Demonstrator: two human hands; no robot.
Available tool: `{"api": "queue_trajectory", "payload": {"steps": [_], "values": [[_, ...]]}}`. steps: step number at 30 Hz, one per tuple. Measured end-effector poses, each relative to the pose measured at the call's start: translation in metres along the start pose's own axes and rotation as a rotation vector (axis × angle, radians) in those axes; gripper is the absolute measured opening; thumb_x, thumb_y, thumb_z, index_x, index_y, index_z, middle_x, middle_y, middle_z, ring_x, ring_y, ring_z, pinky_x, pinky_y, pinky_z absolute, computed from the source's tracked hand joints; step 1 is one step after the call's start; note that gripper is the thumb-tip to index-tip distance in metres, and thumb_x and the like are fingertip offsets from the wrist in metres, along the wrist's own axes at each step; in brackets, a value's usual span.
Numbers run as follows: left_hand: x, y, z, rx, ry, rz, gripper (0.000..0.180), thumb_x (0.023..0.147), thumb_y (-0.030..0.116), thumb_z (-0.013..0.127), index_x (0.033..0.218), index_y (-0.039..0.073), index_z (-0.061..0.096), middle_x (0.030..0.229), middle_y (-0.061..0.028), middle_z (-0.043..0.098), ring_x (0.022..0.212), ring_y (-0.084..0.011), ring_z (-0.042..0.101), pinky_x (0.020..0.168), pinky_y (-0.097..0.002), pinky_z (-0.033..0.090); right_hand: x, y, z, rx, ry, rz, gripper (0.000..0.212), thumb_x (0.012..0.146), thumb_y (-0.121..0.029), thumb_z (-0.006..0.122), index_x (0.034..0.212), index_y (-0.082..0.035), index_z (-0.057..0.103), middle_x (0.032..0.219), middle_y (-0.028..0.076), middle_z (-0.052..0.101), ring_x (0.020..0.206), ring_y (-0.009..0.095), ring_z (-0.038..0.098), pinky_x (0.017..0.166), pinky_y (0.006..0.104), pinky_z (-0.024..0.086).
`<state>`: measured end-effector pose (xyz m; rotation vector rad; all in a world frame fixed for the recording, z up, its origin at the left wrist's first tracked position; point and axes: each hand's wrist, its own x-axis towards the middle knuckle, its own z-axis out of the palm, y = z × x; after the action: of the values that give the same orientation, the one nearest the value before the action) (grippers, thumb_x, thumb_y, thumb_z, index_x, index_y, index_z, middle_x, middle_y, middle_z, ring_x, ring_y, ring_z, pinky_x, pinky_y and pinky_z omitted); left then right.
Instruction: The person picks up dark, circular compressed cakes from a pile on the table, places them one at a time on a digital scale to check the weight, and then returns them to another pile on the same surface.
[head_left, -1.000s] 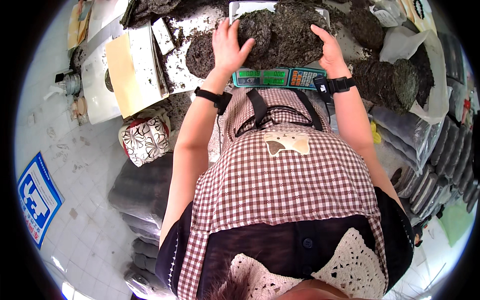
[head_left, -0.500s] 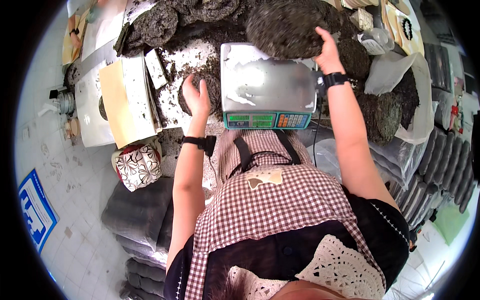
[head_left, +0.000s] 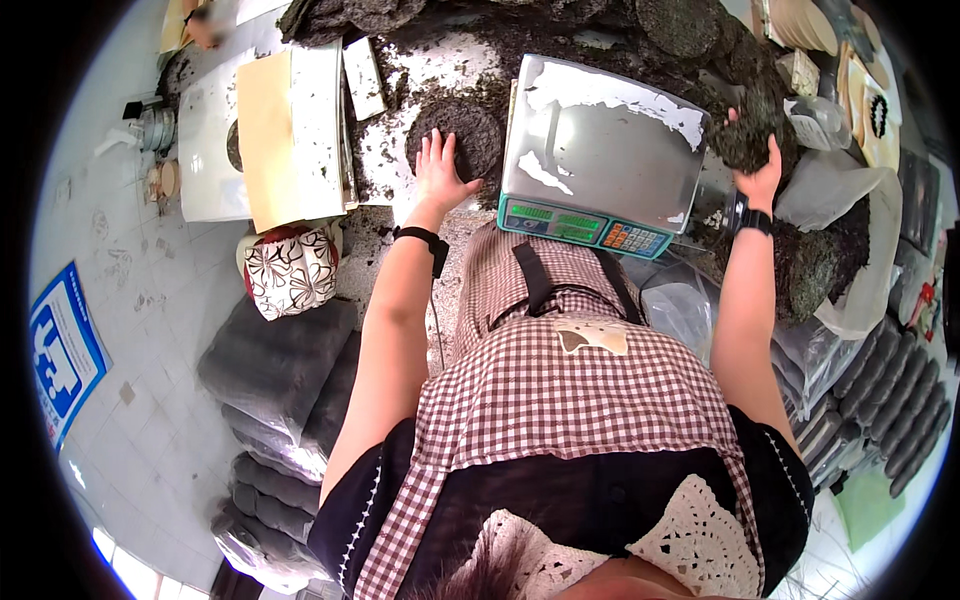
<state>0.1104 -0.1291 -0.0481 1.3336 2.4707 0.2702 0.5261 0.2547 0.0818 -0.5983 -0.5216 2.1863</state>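
Note:
My left hand (head_left: 441, 182) lies with fingers spread on the near edge of a flat, dark round cake (head_left: 478, 136) of dried, seaweed-like material, left of the scale. At the scale's right side, my right hand (head_left: 760, 184) grips another dark cake (head_left: 748, 135) of the same stuff, thumb on its right edge and fingertips showing at its far left. The digital scale (head_left: 610, 135) stands between my hands, its steel pan bare with torn white film on it and its green display lit.
Dark cakes (head_left: 680, 28) are heaped along the back. A tan folder (head_left: 265, 140) lies over papers at left. On the right, a white plastic bag (head_left: 872, 255) holds more dark material, beside a clear jar (head_left: 820, 122). Black packed bundles (head_left: 275, 360) are stacked low at left.
My right hand has carried its dark cake from above the scale to the scale's right side. My left hand now rests spread on the left cake. The whole view has shifted.

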Motion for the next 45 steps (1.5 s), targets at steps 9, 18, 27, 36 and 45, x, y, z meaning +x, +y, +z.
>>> {"api": "queue_trajectory", "payload": {"steps": [9, 18, 27, 36, 45], "values": [[0.001, -0.038, -0.038, -0.420, 0.659, -0.094, 0.037, 0.095, 0.015, 0.051, 0.128, 0.002, 0.058, 0.125, -0.0213, 0.063, 0.115, -0.0357, 0.060, 0.102, -0.0404, 0.045, -0.045, 0.019, 0.037, -0.145, 0.406, -0.111, 0.043, 0.098, -0.031, 0.061, 0.130, -0.002, 0.060, 0.130, 0.013, 0.063, 0.121, 0.033, 0.059, 0.108, 0.0520, 0.044], [0.013, 0.073, -0.102, -1.440, 0.312, -0.332, 0.046, 0.102, 0.024, 0.053, 0.137, -0.005, 0.046, 0.122, -0.0182, 0.061, 0.108, -0.0250, 0.060, 0.094, -0.0365, 0.049, -0.083, 0.027, -0.008, -0.096, 0.347, -0.203, 0.035, 0.095, -0.028, 0.064, 0.122, -0.005, 0.064, 0.120, 0.010, 0.068, 0.109, 0.031, 0.065, 0.097, 0.0496, 0.051], [0.019, 0.133, -0.103, -0.828, 0.396, 0.224, 0.048, 0.086, 0.018, 0.073, 0.124, -0.005, 0.054, 0.118, -0.0198, 0.058, 0.109, -0.0339, 0.058, 0.096, -0.0440, 0.046, -0.092, 0.070, 0.047, -0.315, 0.214, -0.108, 0.038, 0.099, -0.017, 0.059, 0.132, 0.003, 0.055, 0.128, 0.013, 0.063, 0.117, 0.028, 0.062, 0.100, 0.0452, 0.051], [0.020, 0.198, -0.125, -0.441, 0.358, 0.729, 0.057, 0.077, 0.027, 0.078, 0.128, 0.007, 0.061, 0.129, -0.0124, 0.058, 0.119, -0.0362, 0.054, 0.102, -0.0471, 0.043, -0.047, 0.187, 0.171, -0.059, -0.120, 0.177, 0.044, 0.103, -0.039, 0.051, 0.128, -0.002, 0.053, 0.123, 0.012, 0.061, 0.116, 0.024, 0.059, 0.102, 0.0393, 0.050], [0.023, 0.173, -0.128, -0.664, 0.559, 0.788, 0.033, 0.081, 0.001, 0.070, 0.113, 0.007, 0.067, 0.116, -0.0067, 0.066, 0.117, -0.0298, 0.058, 0.107, -0.0437, 0.042, -0.004, 0.194, 0.169, 0.097, 0.035, 0.193, 0.033, 0.102, -0.025, 0.053, 0.124, 0.000, 0.057, 0.122, 0.014, 0.064, 0.112, 0.030, 0.062, 0.101, 0.0453, 0.049]]}}
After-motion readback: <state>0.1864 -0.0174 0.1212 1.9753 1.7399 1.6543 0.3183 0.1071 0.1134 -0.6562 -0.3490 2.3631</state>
